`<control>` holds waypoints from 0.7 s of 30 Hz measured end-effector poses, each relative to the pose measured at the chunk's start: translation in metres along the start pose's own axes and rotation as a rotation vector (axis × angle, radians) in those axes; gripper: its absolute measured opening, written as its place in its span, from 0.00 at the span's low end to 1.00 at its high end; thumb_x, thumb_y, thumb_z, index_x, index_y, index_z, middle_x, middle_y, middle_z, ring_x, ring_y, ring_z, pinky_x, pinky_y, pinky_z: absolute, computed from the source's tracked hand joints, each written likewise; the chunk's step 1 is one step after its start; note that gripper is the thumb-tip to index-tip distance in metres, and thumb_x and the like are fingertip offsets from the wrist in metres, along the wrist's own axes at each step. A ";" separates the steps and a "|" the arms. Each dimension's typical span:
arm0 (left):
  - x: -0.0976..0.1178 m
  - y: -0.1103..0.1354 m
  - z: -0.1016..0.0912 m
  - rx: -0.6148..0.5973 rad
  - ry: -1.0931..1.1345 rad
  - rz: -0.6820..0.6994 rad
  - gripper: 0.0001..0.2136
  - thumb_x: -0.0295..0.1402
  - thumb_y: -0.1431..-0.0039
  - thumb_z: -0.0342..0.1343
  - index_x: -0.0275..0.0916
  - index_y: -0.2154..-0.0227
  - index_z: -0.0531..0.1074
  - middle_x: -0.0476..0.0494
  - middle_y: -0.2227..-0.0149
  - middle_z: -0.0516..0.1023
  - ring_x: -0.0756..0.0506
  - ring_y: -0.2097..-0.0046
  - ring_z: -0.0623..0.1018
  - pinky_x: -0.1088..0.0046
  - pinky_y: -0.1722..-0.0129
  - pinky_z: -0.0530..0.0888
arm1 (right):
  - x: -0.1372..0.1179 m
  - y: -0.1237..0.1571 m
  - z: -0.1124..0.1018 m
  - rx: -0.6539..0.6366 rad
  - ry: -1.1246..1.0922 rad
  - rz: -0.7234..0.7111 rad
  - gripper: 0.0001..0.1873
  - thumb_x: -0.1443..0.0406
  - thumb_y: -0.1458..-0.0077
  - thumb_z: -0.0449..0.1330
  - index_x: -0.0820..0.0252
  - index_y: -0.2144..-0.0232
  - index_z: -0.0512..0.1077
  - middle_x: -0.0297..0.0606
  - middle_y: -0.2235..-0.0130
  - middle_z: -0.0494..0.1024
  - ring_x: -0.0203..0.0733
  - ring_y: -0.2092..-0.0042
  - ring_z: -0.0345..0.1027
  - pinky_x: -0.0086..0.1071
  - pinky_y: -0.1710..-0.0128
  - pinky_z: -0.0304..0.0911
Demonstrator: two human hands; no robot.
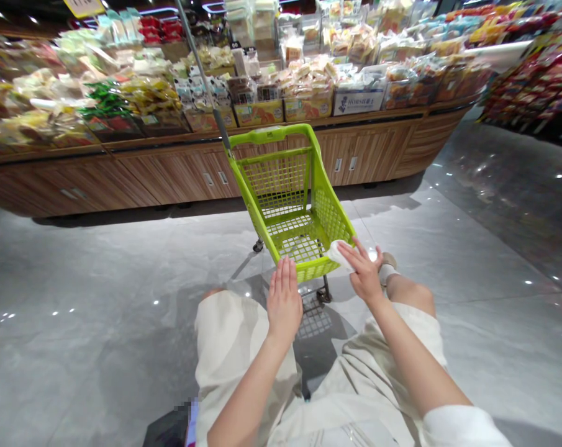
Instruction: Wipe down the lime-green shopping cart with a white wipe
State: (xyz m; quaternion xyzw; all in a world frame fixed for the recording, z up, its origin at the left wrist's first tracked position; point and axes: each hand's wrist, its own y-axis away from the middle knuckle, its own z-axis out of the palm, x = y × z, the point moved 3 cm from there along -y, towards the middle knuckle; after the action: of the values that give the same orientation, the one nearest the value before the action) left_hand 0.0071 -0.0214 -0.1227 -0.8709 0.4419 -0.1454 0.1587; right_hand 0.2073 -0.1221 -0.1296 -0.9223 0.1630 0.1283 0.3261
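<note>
A small lime-green shopping cart [303,271] with lattice walls stands in front of me, and no goods show inside its basket. My left hand [284,301] rests on the near rim at the left, its fingers straight and close together, holding nothing. At the near right corner, my right hand [365,273] presses a crumpled white wipe [339,253] against the rim. The fingers of that hand are stretched out over the wipe, with the thumb apart. A thin grey pole [221,127] rises from the cart's far left corner.
Behind the cart runs a wooden display counter [164,174] loaded with packaged snacks [308,81]. More shelves of bagged goods [523,81] stand at the right. Glossy grey floor [99,298] lies around the cart, whose near caster [324,295] sits between my legs.
</note>
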 end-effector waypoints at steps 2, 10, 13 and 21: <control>0.001 0.000 0.000 0.003 0.011 0.000 0.39 0.22 0.47 0.48 0.29 0.32 0.41 0.34 0.30 0.47 0.41 0.29 0.45 0.58 0.32 0.54 | 0.018 0.000 -0.006 0.066 0.054 0.087 0.41 0.75 0.57 0.46 0.46 0.40 0.62 0.32 0.40 0.70 0.46 0.31 0.45 0.58 0.37 0.28; 0.006 -0.002 0.006 0.027 0.037 -0.029 0.38 0.22 0.45 0.46 0.29 0.32 0.39 0.33 0.30 0.46 0.40 0.29 0.44 0.56 0.33 0.55 | -0.082 -0.005 0.029 0.016 0.038 0.096 0.41 0.76 0.58 0.47 0.53 0.39 0.62 0.39 0.40 0.70 0.47 0.32 0.49 0.56 0.36 0.33; 0.005 -0.001 0.007 0.047 0.028 -0.031 0.36 0.24 0.42 0.46 0.30 0.32 0.38 0.32 0.30 0.48 0.41 0.29 0.46 0.56 0.33 0.56 | -0.118 -0.005 0.040 -0.058 -0.074 0.002 0.41 0.76 0.56 0.46 0.55 0.38 0.61 0.39 0.38 0.67 0.44 0.32 0.48 0.53 0.35 0.30; 0.001 0.002 0.003 -0.001 0.000 -0.019 0.37 0.22 0.45 0.46 0.28 0.32 0.41 0.34 0.30 0.46 0.41 0.29 0.44 0.57 0.33 0.54 | -0.035 -0.002 0.011 -0.041 -0.010 -0.105 0.40 0.75 0.56 0.46 0.49 0.39 0.62 0.33 0.39 0.70 0.44 0.31 0.47 0.54 0.35 0.28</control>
State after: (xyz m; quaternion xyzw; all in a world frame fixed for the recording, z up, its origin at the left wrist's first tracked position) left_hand 0.0078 -0.0229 -0.1259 -0.8750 0.4339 -0.1467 0.1568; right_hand 0.1747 -0.1066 -0.1246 -0.9354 0.1099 0.1189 0.3142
